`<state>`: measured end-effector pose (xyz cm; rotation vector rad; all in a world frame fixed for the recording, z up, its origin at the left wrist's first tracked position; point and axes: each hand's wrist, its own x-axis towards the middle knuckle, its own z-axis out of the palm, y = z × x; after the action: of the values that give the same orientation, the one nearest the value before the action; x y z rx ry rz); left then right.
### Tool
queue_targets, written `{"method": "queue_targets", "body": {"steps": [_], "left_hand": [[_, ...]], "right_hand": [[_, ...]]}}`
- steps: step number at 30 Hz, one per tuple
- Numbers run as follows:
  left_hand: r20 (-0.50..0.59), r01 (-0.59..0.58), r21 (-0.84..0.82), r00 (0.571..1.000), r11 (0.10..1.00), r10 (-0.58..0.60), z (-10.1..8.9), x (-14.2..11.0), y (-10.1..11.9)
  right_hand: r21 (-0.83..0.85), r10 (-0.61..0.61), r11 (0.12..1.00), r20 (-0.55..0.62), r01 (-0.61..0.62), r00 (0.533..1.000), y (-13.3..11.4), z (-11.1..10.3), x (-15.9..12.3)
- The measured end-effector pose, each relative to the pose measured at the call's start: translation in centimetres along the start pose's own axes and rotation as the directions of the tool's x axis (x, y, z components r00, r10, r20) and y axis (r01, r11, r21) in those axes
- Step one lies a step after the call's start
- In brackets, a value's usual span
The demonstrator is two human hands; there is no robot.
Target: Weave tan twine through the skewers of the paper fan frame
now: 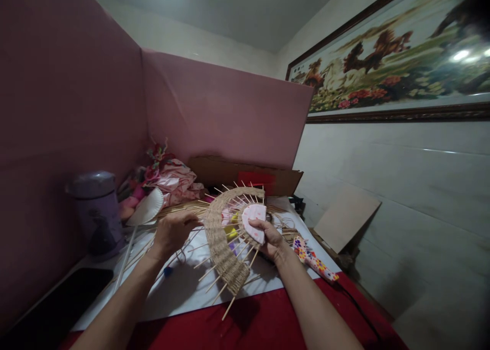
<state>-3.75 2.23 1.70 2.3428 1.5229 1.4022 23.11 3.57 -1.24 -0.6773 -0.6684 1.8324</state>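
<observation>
A half-round fan of woven straw cord on thin sticks (220,232) is held up over the table. My right hand (271,239) grips its pale pink patterned centre piece (253,218), thumb on the front and fingers behind. Bare stick ends stick out beyond the woven band. My left hand (175,233) is closed in a pinch at the fan's left edge, by the stick tips. What sits between its fingertips is too small to make out. Loose thin cord hangs below that hand.
A purple lidded container (97,215) and a dark flat object (61,301) stand at left. Behind are a white shell-shaped fan (147,207), crumpled pink cloth (178,179) and cardboard (214,169). A flower-patterned tool with a cable (316,263) lies at right on white sheeting over red cloth.
</observation>
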Motion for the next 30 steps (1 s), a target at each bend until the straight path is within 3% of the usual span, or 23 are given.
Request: {"method": "queue_targets", "body": {"steps": [2,4,14,21,30], "left_hand": [[0.057,0.122,-0.251,0.992,0.96,-0.111,-0.1,0.1,-0.4],[0.109,0.202,-0.396,0.979,0.896,-0.173,0.0,0.2,-0.6],[0.157,0.29,-0.587,0.957,0.756,-0.246,1.3,0.1,1.1],[0.091,0.269,-0.52,0.961,0.81,-0.261,1.6,0.0,-0.2],[-0.146,0.2,-0.188,0.962,0.962,-0.229,0.2,-0.1,-1.1]], "right_hand": [[0.001,-0.017,1.0,0.026,0.017,1.0,0.0,0.0,-0.1],[0.005,-0.033,0.999,0.047,0.033,0.998,0.0,0.1,-0.2],[0.023,-0.075,0.997,0.053,0.074,0.996,-0.2,0.7,-0.9],[0.002,-0.067,0.998,0.086,0.067,0.994,-0.2,0.7,-1.0],[-0.051,0.004,0.999,0.095,0.001,0.995,-0.1,0.4,-0.6]]}}
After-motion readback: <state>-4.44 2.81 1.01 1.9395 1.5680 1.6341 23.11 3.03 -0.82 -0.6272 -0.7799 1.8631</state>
